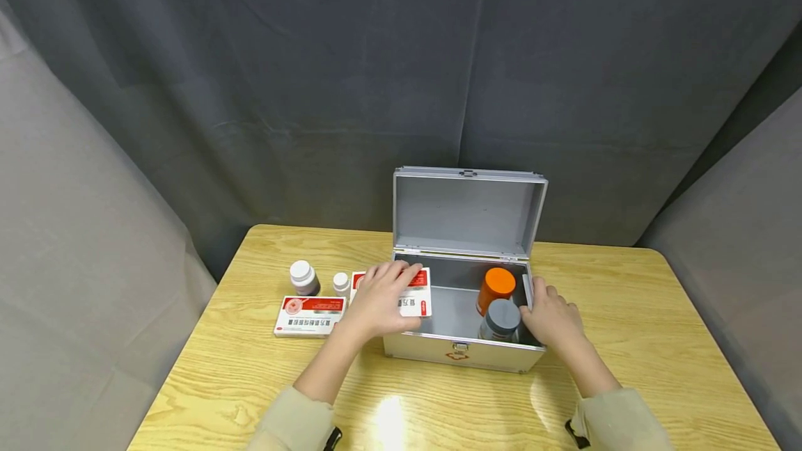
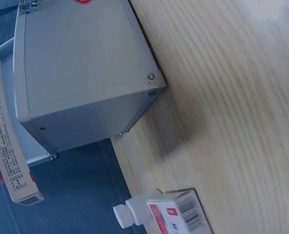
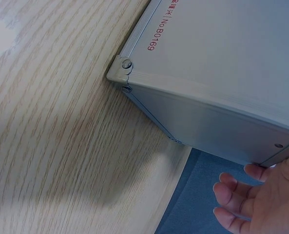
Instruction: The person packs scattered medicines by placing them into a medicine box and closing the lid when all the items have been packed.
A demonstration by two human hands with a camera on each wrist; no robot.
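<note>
My left hand (image 1: 381,303) grips a white-and-red medicine box (image 1: 418,298) from above, over the left rim of the silver first-aid case (image 1: 426,351). In the left wrist view the printed narrow side of this medicine box (image 2: 9,141) shows, tilted above the case's end. The case stands with its lid raised. Inside, toward the right, are an orange-capped bottle (image 1: 498,285) and a grey-capped bottle (image 1: 502,319). My right hand (image 1: 554,317) touches the case's right rim; in the right wrist view its fingers (image 3: 232,197) extend loosely outside the case wall.
Left of the case, a second medicine box (image 1: 310,317) lies flat on the wooden table (image 1: 232,360). Behind it stand a dark bottle with a white cap (image 1: 304,277) and a small white bottle (image 1: 341,284). Grey curtains (image 1: 351,89) close off the back and sides.
</note>
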